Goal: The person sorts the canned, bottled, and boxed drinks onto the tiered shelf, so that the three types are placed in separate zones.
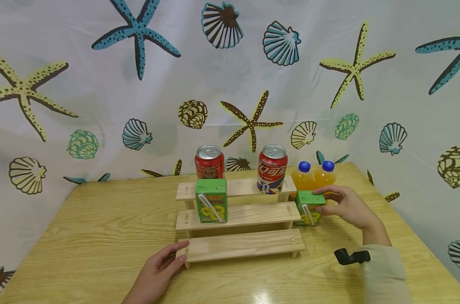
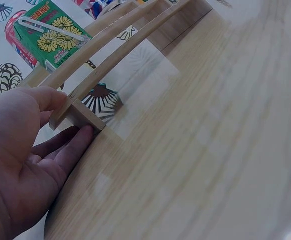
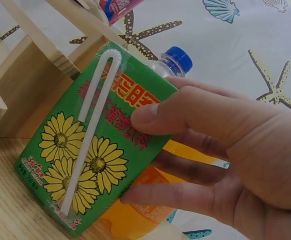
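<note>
I see my right hand (image 1: pixel 345 206) pinching a boxy green carton (image 3: pixel 101 145), long axis upright, bent white straw (image 3: pixel 92 135) facing me; my left hand (image 1: pixel 158 270) grips a grained, three-stepped wooden rack (image 1: pixel 241 245).

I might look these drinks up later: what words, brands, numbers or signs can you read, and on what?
"植物饮料": green drink carton in the right hand. Its larger lettering is partly behind the straw; bottom print unclear.
"口可": Coca-Cola can; neighbouring characters curve away.
"WORLD CUP", apparently: small print on that can.
Too blurred or small: other red can, carton on the middle step, orange drink bottles.
</note>
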`<state>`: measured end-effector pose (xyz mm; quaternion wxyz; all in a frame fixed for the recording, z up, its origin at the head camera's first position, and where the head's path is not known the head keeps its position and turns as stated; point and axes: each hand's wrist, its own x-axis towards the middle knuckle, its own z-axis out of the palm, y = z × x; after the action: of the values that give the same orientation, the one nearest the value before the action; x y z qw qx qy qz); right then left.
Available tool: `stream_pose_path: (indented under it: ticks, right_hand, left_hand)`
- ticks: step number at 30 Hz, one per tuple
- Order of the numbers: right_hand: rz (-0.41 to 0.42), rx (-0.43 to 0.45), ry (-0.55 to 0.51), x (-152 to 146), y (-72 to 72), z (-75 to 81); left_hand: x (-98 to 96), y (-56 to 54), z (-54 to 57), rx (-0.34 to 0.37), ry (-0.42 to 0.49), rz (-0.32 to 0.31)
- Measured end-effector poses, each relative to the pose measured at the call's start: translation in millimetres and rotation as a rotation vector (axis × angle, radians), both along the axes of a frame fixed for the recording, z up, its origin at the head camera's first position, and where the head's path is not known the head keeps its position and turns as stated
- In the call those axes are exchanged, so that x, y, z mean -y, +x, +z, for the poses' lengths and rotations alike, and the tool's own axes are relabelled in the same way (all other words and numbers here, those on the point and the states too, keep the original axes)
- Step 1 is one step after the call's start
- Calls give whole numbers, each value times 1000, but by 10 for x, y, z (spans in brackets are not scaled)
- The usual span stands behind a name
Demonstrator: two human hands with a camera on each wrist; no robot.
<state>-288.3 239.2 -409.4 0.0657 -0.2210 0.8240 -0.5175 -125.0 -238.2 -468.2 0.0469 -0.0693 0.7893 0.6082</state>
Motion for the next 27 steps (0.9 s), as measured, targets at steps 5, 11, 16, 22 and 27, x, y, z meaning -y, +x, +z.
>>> stream_pose_path:
  ticks: [5, 11, 16, 22, 27]
  right_hand:
    - [-16, -30, 21, -15, 16, 32]
    - [-25, -85, 34, -39, 36, 84]
    - [-32, -135, 32, -54, 59, 125]
    - [-23, -150, 1, -72, 80, 150]
    - [-14, -191, -17, -97, 84, 156]
  left_hand:
    - [0, -4, 1, 8, 7, 5]
    - [4, -1, -9, 8, -10, 5]
    - [7, 3, -10, 6, -12, 4]
    - [8, 3, -13, 6, -12, 3]
    - [12, 1, -21, 0, -26, 0]
